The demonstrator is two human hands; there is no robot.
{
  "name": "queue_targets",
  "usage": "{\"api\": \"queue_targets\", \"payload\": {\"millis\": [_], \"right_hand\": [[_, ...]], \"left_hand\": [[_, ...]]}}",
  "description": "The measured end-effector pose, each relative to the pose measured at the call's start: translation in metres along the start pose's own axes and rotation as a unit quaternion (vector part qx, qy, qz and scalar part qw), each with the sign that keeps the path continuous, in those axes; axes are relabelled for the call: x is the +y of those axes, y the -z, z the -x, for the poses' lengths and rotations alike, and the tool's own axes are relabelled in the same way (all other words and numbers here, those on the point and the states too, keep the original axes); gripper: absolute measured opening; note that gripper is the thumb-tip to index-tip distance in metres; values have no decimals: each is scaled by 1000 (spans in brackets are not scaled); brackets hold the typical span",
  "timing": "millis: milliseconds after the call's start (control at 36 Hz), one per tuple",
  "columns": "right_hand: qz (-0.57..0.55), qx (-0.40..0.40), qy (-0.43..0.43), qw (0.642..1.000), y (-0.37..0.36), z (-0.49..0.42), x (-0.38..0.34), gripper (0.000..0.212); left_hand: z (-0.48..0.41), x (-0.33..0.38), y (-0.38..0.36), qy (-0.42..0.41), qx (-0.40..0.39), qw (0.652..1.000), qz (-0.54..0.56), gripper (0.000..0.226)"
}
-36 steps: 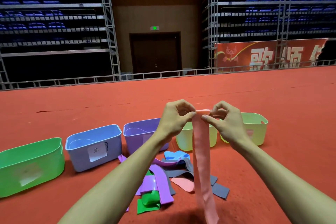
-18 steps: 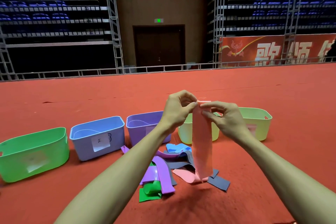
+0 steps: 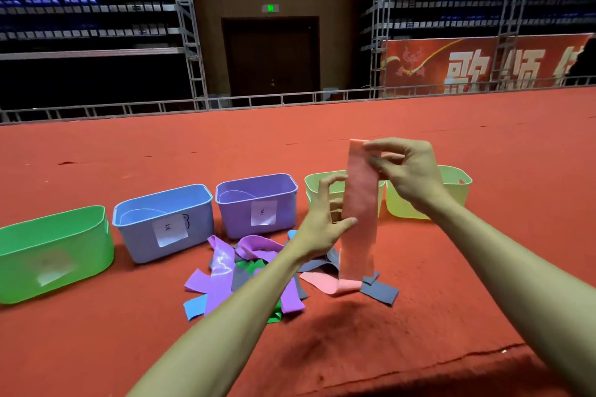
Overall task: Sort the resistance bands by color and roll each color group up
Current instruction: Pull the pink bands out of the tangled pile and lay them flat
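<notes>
Right hand (image 3: 408, 176): raised above the rest, thumb and fingers pinched on the top end of the pink band (image 3: 360, 203), so the strip hangs straight under its own weight.
Left hand (image 3: 324, 217): lower and just left of the strip, fingers half curled, thumb tip at the band's edge; it looks like a loose steadying touch, not a firm grip (I cannot tell if the fingers behind actually press it).
Pink band: dangling from the right hand, its lower end trailing onto the red floor (image 3: 451, 267) just below both hands, beside a grey band (image 3: 380, 292).
Pile (image 3: 245, 271): purple, green, blue and grey bands heaped under the left forearm, unsorted.
Tubs: purple tub (image 3: 258, 203) and blue tub (image 3: 163, 219) to the left of the left hand, green tub (image 3: 54, 251) furthest left; two pale green tubs (image 3: 458, 184) behind the hands.
Likely step: straightening the pink band so it can be rolled from one end.
</notes>
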State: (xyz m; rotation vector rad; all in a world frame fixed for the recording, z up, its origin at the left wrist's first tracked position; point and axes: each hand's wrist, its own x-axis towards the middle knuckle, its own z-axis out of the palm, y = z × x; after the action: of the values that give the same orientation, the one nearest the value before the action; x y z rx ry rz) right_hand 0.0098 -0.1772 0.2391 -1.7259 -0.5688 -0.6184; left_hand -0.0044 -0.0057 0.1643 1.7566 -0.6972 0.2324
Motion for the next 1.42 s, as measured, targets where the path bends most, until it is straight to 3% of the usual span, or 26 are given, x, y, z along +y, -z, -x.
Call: {"api": "queue_targets", "payload": {"millis": [167, 444, 667, 861, 1250, 1333, 1417], "right_hand": [[-3, 20, -14, 1000, 4, -1, 0, 28], [10, 79, -52, 995, 25, 3, 22, 25], [19, 138, -94, 986, 44, 18, 55, 22], [50, 99, -129, 985, 42, 45, 82, 23], [80, 67, -78, 991, 40, 55, 99, 39], [97, 55, -69, 991, 40, 56, 103, 31], [111, 38, -60, 991, 40, 59, 105, 29]], "left_hand": [[17, -18, -14, 8, -36, 999, -2, 59], [53, -56, -37, 69, -85, 994, 19, 81], [87, -82, -52, 118, -121, 985, -19, 75], [107, -105, -66, 134, -144, 975, -102, 73], [100, -125, -68, 149, -182, 953, -192, 79], [94, -125, -65, 147, -193, 946, -213, 71], [78, -125, -59, 136, -181, 944, -238, 46]]}}
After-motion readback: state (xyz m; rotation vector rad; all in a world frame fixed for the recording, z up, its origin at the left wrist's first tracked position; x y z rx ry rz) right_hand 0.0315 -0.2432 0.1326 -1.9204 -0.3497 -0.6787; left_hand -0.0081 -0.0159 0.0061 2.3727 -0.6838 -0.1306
